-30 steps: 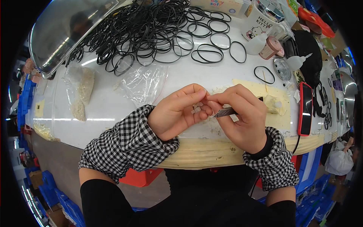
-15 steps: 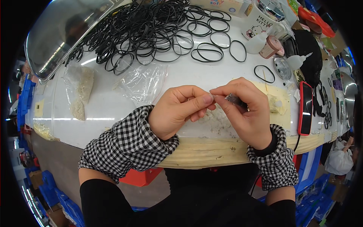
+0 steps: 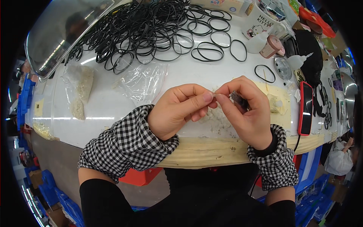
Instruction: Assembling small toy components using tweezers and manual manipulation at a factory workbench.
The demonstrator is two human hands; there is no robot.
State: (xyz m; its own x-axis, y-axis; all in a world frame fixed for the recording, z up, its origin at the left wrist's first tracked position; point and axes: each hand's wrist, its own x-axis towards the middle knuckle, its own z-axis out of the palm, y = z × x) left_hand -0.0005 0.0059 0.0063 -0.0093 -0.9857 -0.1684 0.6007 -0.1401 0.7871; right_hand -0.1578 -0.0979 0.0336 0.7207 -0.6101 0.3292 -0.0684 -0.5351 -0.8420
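Observation:
Above the front of the white table, my left hand (image 3: pixel 181 109) and my right hand (image 3: pixel 245 109) meet fingertip to fingertip. Between their pinched thumbs and forefingers is a tiny pale piece (image 3: pixel 214 95), too small to name. A small dark metallic tool (image 3: pixel 239 101) is tucked in my right palm, mostly hidden by the fingers. Under my hands lies a scatter of small whitish bits (image 3: pixel 215 120). A clear plastic bag (image 3: pixel 141 85) lies flat just beyond my left hand. Black-and-white checked sleeves cover both forearms.
A heap of thin black bands (image 3: pixel 143 34) covers the far table. At left are a bag of pale pieces (image 3: pixel 83 89) and a clear curved cover (image 3: pixel 68 34). To the right lie a red-cased phone (image 3: pixel 305 108), squeeze bottles (image 3: pixel 257 43) and a white cup (image 3: pixel 261 20).
My right fingertips have shifted very slightly away from the left, and the pale piece shows between them. The tool in my right palm has tilted a little. Both forearms are still.

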